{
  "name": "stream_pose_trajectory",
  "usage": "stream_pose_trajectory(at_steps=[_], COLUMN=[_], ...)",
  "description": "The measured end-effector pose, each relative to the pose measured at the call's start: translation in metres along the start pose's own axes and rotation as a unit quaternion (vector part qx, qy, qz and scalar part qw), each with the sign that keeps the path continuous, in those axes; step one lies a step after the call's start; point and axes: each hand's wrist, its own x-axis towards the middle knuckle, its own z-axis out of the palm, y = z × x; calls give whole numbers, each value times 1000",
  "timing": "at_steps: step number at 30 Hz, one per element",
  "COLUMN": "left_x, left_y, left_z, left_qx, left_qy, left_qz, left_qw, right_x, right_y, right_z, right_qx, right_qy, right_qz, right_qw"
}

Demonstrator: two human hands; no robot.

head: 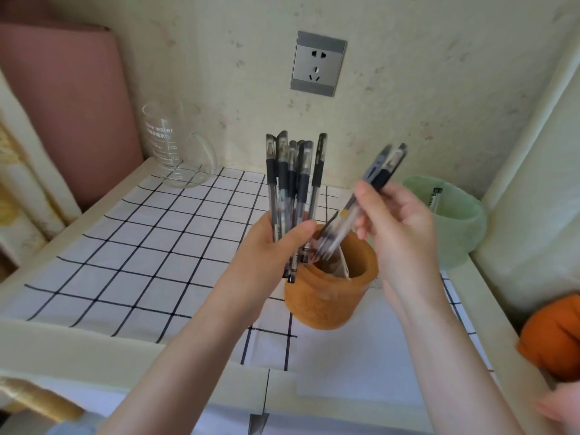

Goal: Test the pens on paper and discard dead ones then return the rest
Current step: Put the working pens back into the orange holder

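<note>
Above the mouth of the orange pen holder, head view: the left hand grips a bundle of black-capped pens, its fingers curled round the barrels with the thumb pressed across the front. The bundle stands nearly upright, caps well above the fingers, lower ends just under them at the holder's near-left rim.

Just right of it, the right hand pinches two pens between thumb and fingertips. These pens tilt up and to the right, and their lower ends reach down to the holder's opening. They are blurred, so contact with the holder cannot be confirmed.

The holder stands directly below both sets of fingers, on a checked cloth covering the worktop. A white paper sheet lies beneath the right forearm, nearer the person than the holder.

Beyond the right fingers, to their right, a green cup holds one pen. Well left of the left fingers, a glass measuring jug stands at the wall.
</note>
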Motion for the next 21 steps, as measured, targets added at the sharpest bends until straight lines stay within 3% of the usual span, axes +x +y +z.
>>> stream_pose_trajectory(at_steps=[4, 8, 10, 21], left_x=[1, 0, 0, 0], left_y=[1, 1, 1, 4], left_z=[-6, -6, -5, -4], left_qx=[-28, -37, -38, -28], left_qy=[-8, -10, -8, -21], left_qz=[-3, -6, -8, -10], left_qw=[1000, 999, 999, 999], right_x=[6, 2, 1, -1], right_y=[3, 18, 23, 12], right_z=[-5, 0, 1, 3], right_qx=[-46, -213, -252, -183], right_qy=[43, -34, -35, 9], right_qz=[-43, 2, 12, -17], right_qw=[997, 976, 967, 983])
